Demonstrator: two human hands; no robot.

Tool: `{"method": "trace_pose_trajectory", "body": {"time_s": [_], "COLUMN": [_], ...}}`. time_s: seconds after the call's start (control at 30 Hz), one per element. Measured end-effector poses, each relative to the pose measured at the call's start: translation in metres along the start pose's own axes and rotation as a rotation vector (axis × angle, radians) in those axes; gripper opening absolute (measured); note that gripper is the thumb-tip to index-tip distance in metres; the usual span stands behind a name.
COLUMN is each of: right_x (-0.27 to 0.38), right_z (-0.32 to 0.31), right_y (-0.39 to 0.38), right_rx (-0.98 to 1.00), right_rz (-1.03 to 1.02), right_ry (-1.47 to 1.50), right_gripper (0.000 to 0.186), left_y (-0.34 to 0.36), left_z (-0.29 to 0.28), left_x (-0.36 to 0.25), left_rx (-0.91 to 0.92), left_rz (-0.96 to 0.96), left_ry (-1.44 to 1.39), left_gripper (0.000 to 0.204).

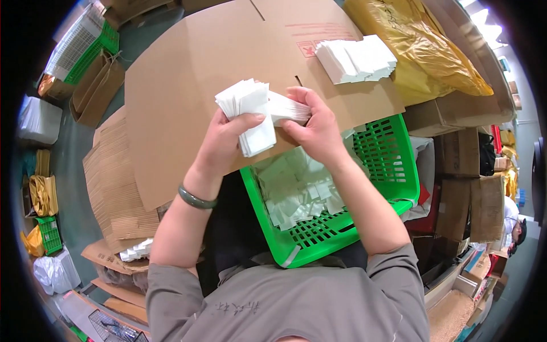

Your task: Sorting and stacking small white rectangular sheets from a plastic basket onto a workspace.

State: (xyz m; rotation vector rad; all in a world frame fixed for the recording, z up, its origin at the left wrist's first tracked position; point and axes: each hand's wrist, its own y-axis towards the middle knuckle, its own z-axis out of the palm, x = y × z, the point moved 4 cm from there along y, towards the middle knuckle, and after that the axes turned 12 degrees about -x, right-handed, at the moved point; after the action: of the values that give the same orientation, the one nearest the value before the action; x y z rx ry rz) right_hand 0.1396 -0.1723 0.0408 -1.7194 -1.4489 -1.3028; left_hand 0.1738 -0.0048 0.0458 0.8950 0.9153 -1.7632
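Both my hands hold one fanned stack of small white paper bags above a large flat cardboard sheet. My left hand grips the stack from below and the left, thumb on top; a green bangle sits on its wrist. My right hand pinches the stack's right end. Below them a green plastic basket holds several loose white paper bags. A second neat pile of white bags lies on the cardboard sheet at the upper right.
Stacks of flattened cardboard lie to the left. A yellow plastic bag sits at the upper right, cardboard boxes at the right. Another green crate stands at the upper left. Small white bags lie on cardboard at the lower left.
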Motion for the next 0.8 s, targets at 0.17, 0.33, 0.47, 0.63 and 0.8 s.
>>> {"method": "trace_pose_trajectory", "body": {"time_s": [0.17,0.33,0.47,0.63,0.8], "right_x": [0.004,-0.004,-0.004,0.058,0.041], "right_z": [-0.003,-0.005,-0.028,-0.018,0.008], "right_y": [-0.004,-0.004,0.000,-0.027,-0.037], "right_rx": [-0.118,-0.025,-0.208,0.143,0.070], "right_rz": [-0.118,-0.097,0.166,0.467,0.439], "right_ry": [0.010,-0.031,0.416,1.115,0.848], "right_gripper": [0.051,0.031,0.019,0.024,0.022], "left_y": [-0.001,0.007,0.001,-0.011,-0.018], "left_z": [0.005,0.005,-0.018,0.005,0.019], "left_x": [0.005,0.005,0.006,0.020,0.033], "left_rx": [-0.038,-0.171,-0.238,-0.208,-0.192], "left_rz": [-0.001,0.051,0.062,0.101,0.222], "left_ry": [-0.202,-0.203,-0.273,-0.318,-0.242], "left_gripper": [0.051,0.045,0.041,0.038,0.049]}}
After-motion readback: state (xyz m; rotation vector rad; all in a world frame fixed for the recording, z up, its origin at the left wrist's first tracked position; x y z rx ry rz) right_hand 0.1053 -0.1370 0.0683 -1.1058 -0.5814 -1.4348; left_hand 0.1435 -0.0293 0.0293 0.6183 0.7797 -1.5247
